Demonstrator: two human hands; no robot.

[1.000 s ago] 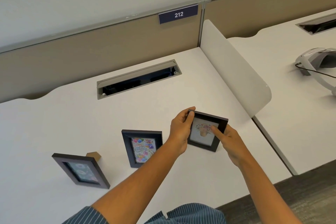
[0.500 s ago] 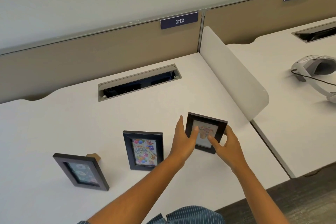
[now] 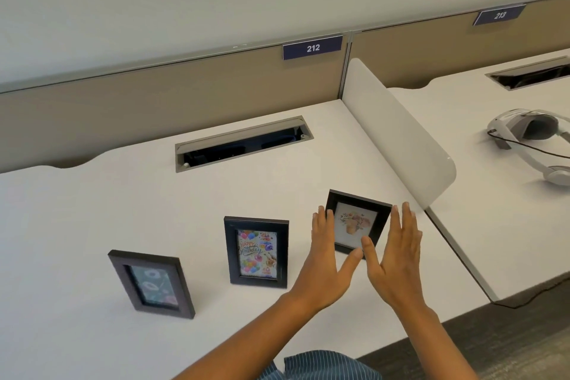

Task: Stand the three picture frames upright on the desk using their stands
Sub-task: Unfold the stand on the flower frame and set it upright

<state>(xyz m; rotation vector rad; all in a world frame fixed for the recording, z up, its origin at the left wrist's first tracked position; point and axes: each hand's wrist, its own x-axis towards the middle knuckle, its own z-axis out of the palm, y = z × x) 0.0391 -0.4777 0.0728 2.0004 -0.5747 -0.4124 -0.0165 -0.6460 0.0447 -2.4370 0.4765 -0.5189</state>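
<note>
Three black picture frames stand upright in a row on the white desk. The left frame holds a teal pattern. A birthday card fills the middle frame. The right frame shows a flower picture and leans back a little. My left hand is flat and open just left of the right frame, fingers spread. My right hand is open on its right side. Both thumbs overlap the frame's lower edge; neither hand grips it.
An open cable tray is set into the desk behind the frames. A white divider panel rises along the desk's right edge. A white headset with a cable lies on the neighbouring desk. The desk's front edge is near my body.
Both hands have let go of the right frame and opened flat on either side of it. The frame now stands on the desk by itself.
</note>
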